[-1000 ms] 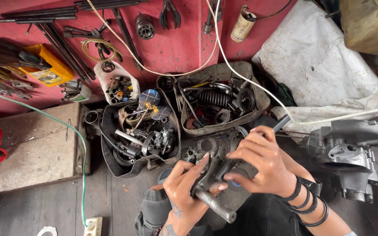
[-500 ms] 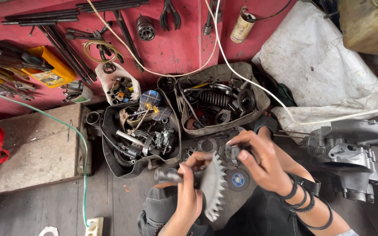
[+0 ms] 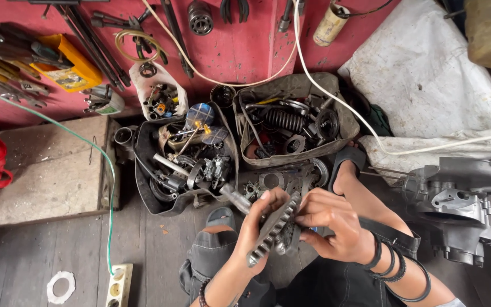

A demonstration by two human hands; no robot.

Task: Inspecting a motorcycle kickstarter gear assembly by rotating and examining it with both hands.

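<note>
The toothed gear on its shaft was the centre of the work, held up off the floor above the person's knees, tilted so that its teeth ran from upper right to lower left and its steel shaft end pointed up and to the left. The left hand was wrapped around the gear from below and behind, fingers curled on its body, while the right hand gripped the gear's right edge, thumb and fingertips pinching the rim. Judged from this, the part was out of any housing and in hand for checking or fitting; nothing showed it seated in anything, so the mounting looked not yet done. Just beyond the gear, on the floor, lay loose rings and washers. Up and to the left of the gear stood a black rubber tub crowded with shafts and small engine parts, and straight above the gear a grey cloth-lined tray held a coil spring and bearings. To the right of the gear sat a grey engine casing, untouched and apart from both hands. Further from the gear, a red board carried tools laid along it, a white cable crossed it, and a green wire ran down to a power strip at lower left.
</note>
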